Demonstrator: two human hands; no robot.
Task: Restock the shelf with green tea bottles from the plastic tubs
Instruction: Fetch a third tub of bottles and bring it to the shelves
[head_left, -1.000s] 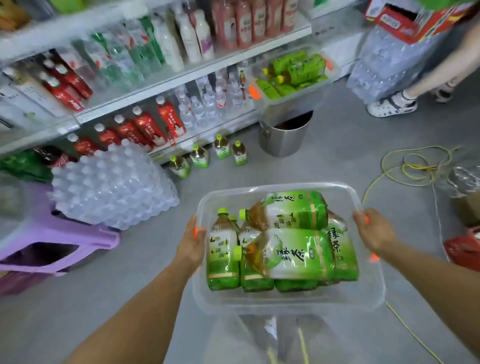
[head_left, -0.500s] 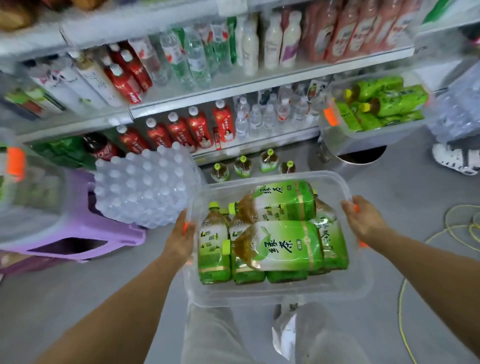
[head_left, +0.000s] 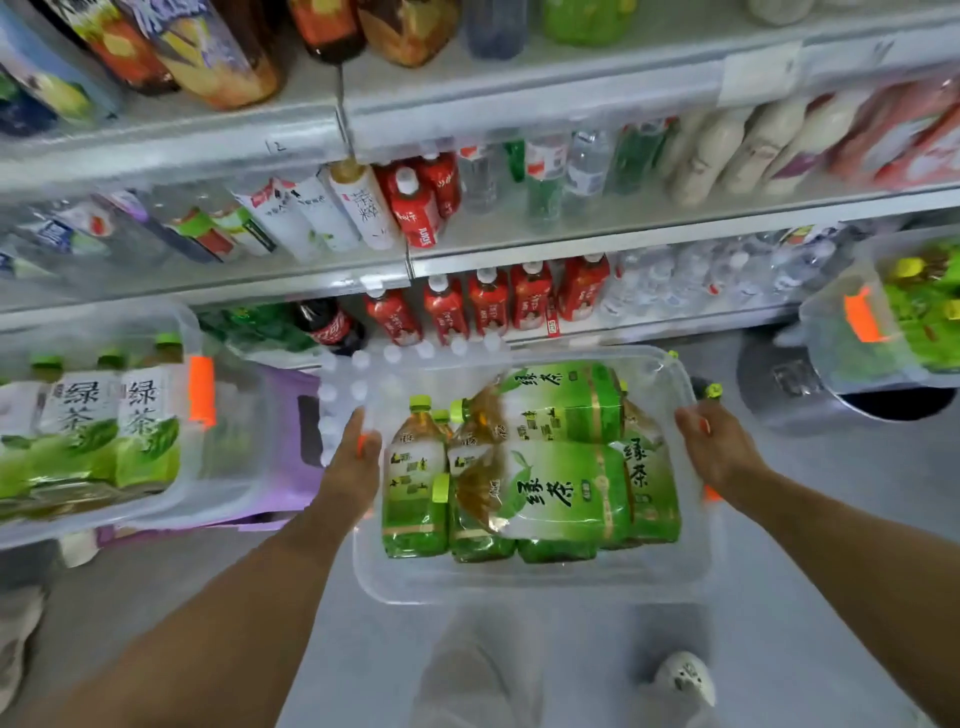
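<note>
I carry a clear plastic tub (head_left: 530, 582) in front of me, close to the shelf (head_left: 597, 244). Several green tea bottles (head_left: 566, 488) with green labels lie and stand inside it. My left hand (head_left: 350, 462) grips the tub's left rim and my right hand (head_left: 719, 452) grips its right rim. A second clear tub (head_left: 218, 457) holding green tea bottles sits at the left. A third tub (head_left: 841, 343) of green bottles sits at the right, on a metal pot.
The shelf rows hold red-labelled bottles (head_left: 488, 306), water bottles and white bottles. A wrapped pack of water bottles (head_left: 358, 384) and a purple stool (head_left: 291, 431) lie behind the carried tub. A metal pot (head_left: 795, 395) stands at the right. My shoe (head_left: 683, 675) shows below.
I have stepped closer to the shelf with the tub held in both hands. The left tub has come into full view, and the bottles standing on the floor are now hidden behind the carried tub.
</note>
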